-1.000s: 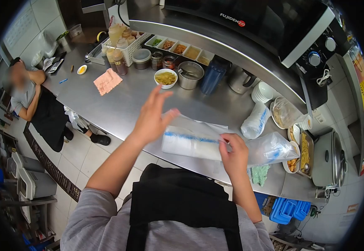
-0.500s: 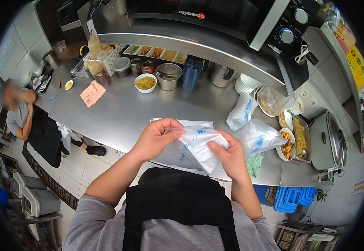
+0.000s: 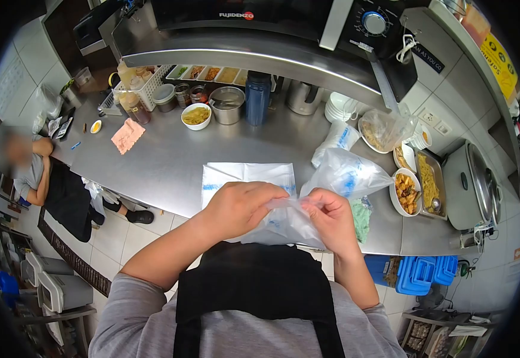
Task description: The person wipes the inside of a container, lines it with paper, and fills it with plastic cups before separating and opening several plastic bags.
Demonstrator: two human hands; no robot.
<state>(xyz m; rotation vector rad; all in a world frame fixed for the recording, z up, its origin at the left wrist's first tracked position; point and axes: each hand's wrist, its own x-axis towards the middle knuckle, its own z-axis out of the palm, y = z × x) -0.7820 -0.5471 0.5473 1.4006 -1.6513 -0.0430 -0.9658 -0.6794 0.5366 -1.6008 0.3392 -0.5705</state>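
Both my hands pinch the top edge of a thin clear plastic bag with blue print, held near the front edge of the counter. My left hand grips it from the left, and my right hand has its thumb and fingers closed on the other side. Beneath and behind lies a flat stack of white plastic bags on the steel. Right of my hands rests a filled, puffed plastic bag; a green cloth lies just below it.
Along the back stand a bowl of pickles, a steel pot and a blue bottle. At right are a bowl of cooked food, a noodle tray and a large cooker. A microwave shelf overhangs. A person stands left.
My hands have drawn closer together, and the bag's top edge is now gathered between them. More of the white stack shows behind. The whole view has shifted slightly.
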